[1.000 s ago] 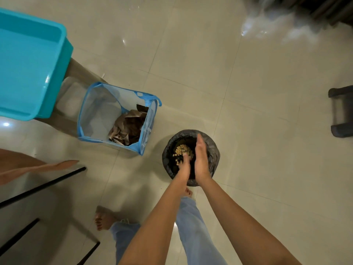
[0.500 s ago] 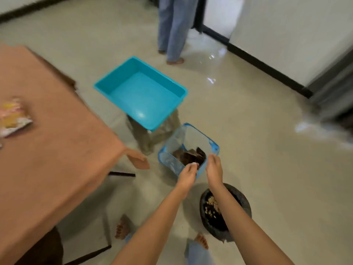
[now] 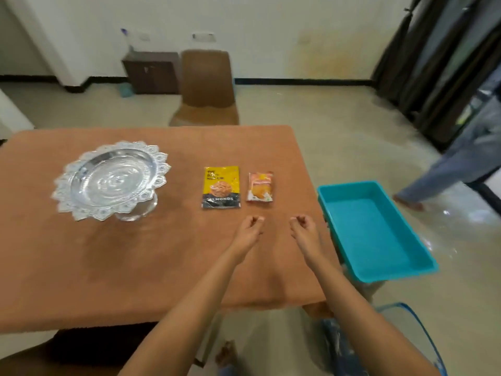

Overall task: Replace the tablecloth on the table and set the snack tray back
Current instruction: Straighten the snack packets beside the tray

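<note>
A: Tiled room, chair at the far side, bench covered by an orange-brown cloth that lies flat to all the edges I can see. Cloth step looks done.

B: Tray?

A: Silver tray stands upright on its foot, far left on the bench. It's round, so no long axis to line up with. Bowl is empty.

B: Snacks?

A: Two packets flat on the cloth, just beside each other but apart: almonds and orange packet. Both run long axis away from the person, tops pointing to the far edge.

B: Hands?

A: Left hand and right hand hover over the cloth, near side of the packets. Each grip is loosely curled, fingertips bunched, holding nothing that I can make out.

B: Which is closer?

A: Left sits just short of the almonds, and it's on the tray's side; right lines up nearer the orange packet. Tray is well apart to the left of both. My guess: packets go leftward onto the tray.

B: Else?

A: Blue tub off the right edge of the bench, another person's legs far right.
</note>
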`<state>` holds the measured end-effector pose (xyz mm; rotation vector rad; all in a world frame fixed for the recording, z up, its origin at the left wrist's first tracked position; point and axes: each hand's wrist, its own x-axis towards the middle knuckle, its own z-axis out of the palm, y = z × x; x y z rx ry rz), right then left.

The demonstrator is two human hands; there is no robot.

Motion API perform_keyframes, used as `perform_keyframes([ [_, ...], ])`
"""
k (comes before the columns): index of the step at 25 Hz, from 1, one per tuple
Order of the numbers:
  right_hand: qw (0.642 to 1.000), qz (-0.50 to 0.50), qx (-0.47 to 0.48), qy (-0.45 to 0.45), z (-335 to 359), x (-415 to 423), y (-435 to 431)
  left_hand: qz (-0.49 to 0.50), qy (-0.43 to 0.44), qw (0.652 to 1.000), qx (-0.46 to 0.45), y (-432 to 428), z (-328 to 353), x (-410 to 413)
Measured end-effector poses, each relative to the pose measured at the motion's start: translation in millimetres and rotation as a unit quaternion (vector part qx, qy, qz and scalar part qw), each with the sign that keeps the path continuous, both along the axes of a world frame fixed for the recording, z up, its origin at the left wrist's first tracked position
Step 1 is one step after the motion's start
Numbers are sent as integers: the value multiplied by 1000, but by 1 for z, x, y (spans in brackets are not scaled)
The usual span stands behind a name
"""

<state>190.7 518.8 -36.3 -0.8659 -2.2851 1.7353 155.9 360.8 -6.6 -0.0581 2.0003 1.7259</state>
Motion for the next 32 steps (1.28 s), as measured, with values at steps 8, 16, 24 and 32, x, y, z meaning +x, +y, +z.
perform_keyframes([
  [8,993,100,55,-43,-2,-113,-63,109,-4,991,-82,-91,-31,-98],
  [16,971,37,120,-206,-43,-192,-28,129,0,954,-271,-99,-73,-157],
  [24,952,26,152,-263,-70,-233,-16,182,-49,930,-315,-82,-101,-209],
  [32,989,32,-50,-137,-47,-253,-39,236,142,930,-243,-101,-29,-208],
])
